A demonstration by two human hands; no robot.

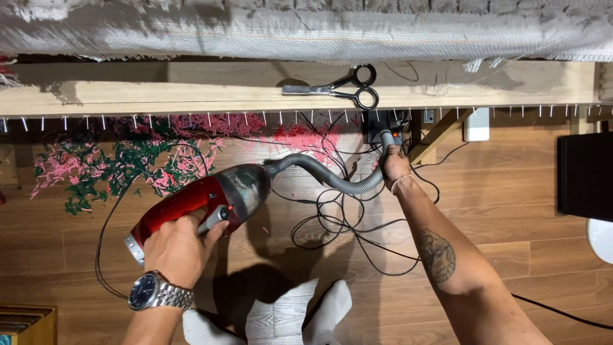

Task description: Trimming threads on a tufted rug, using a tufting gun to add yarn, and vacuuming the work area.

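Note:
My left hand, with a steel watch on the wrist, grips the handle of a red hand-held vacuum cleaner with a clear dust cup. A grey ribbed hose curves from its front to my right hand, which holds the hose end near the floor by a black power strip. Pink and green yarn scraps lie on the wooden floor to the left of the hose.
A wooden frame beam with nails crosses the top, with black-handled scissors on it and woven cloth above. Black cables tangle on the floor. My socked feet are below. A black box stands at right.

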